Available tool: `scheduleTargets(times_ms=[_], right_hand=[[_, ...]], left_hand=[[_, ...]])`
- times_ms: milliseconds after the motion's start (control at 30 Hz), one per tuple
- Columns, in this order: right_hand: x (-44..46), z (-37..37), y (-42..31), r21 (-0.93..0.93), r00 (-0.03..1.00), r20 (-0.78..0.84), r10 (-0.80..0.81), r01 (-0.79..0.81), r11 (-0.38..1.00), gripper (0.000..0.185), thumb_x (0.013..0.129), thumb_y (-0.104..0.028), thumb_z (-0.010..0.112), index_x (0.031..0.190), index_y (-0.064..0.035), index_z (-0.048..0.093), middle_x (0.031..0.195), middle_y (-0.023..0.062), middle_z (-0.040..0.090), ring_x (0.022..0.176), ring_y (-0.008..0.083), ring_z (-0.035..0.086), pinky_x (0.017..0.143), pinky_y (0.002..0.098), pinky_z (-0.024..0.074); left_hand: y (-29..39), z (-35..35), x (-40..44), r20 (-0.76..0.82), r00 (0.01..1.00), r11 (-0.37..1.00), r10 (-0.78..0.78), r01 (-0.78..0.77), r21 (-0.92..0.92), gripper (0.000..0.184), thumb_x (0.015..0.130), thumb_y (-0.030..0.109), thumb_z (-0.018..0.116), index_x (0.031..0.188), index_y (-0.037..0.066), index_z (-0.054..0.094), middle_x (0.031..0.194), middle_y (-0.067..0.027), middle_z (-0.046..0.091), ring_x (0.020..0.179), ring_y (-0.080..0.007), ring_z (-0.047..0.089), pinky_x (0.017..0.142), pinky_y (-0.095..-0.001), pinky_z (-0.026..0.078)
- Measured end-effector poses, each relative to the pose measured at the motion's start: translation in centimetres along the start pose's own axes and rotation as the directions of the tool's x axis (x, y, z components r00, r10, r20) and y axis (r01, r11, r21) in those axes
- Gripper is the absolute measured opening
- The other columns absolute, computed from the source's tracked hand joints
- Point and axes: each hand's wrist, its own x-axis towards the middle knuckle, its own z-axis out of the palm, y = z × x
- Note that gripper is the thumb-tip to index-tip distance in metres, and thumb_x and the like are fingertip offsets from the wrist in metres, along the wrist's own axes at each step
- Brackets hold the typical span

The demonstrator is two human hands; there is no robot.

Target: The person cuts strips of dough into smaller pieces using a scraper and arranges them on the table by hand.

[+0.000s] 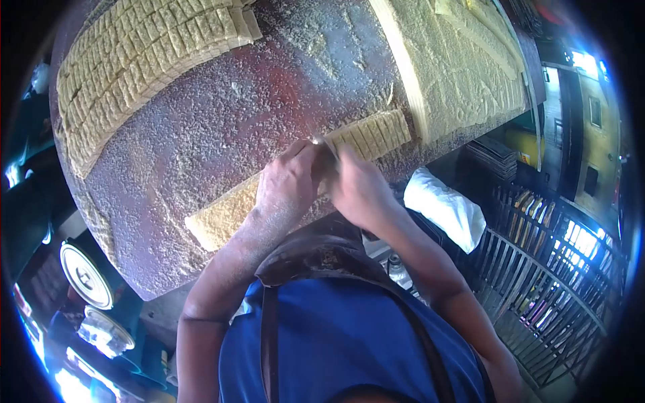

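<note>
A long crumb-covered strip (225, 215) lies near the table's front edge. Its right part (376, 136) is cut crosswise into narrow pieces, while the left part looks uncut. My left hand (289, 178) is closed on the middle of the strip. Just right of it, my right hand (356, 185) is closed around something dark, perhaps a blade's handle, which is mostly hidden and blurred. A small shiny tip (317, 140) shows between the hands.
Rows of cut pieces (148, 50) stand at the table's back left. A large crumb-covered slab (463, 74) lies at the right. Crumbs cover the table (201, 127). Beyond the front edge are a white bag (445, 208), a metal rack (537, 275) and a round lid (86, 275).
</note>
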Motion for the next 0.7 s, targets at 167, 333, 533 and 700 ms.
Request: scheduleTargets(times_ms=[167,333,533,700], right_hand=[[0.5,1.2,1.4,0.018,0.988,-0.116,-0.105,0.108,0.994,0.028,0.090,-0.010,0.062,0.106,0.0039,0.043,0.073,0.0314,0.064,0.075,0.0502,0.067,0.067,0.0564,0.0535],[-4.1,-1.9,-2.0,0.096,0.995,-0.095,0.009,0.000,0.995,0.027,0.092,-0.014,0.061,0.105,0.0028,0.043,0.070,0.0277,0.063,0.073,0.0489,0.067,0.065,0.0559,0.0535],[-3.1,-1.0,-2.5,0.022,1.000,-0.017,0.019,-0.018,1.000,0.025,0.092,-0.014,0.059,0.105,0.0020,0.045,0.073,0.0299,0.064,0.074,0.0509,0.066,0.068,0.0587,0.0520],[0.7,2.6,-0.2,-0.032,0.986,-0.147,-0.081,0.077,0.996,0.025,0.092,-0.014,0.059,0.103,0.0032,0.045,0.070,0.0300,0.063,0.072,0.0496,0.067,0.064,0.0562,0.0529]], left_hand=[[-1.1,0.6,-0.6,-0.077,0.991,0.993,0.109,-0.113,-0.040,0.023,0.083,0.002,0.068,0.107,0.002,0.068,0.101,-0.0146,0.069,0.087,-0.0343,0.071,0.073,-0.0397,0.058],[-0.5,-1.0,-1.4,-0.033,0.999,1.000,-0.002,0.002,-0.007,0.027,0.081,0.005,0.071,0.108,0.002,0.068,0.103,-0.0138,0.069,0.088,-0.0336,0.071,0.075,-0.0402,0.058],[-1.0,-1.1,-1.0,0.029,0.999,1.000,0.014,-0.014,-0.005,0.022,0.081,0.004,0.070,0.103,0.002,0.066,0.101,-0.0139,0.069,0.088,-0.0351,0.071,0.074,-0.0427,0.057],[-1.0,-1.0,-1.3,-0.026,0.998,0.998,0.057,-0.057,-0.034,0.017,0.082,0.000,0.068,0.099,0.001,0.067,0.099,-0.0137,0.069,0.086,-0.0348,0.071,0.073,-0.0414,0.058]])
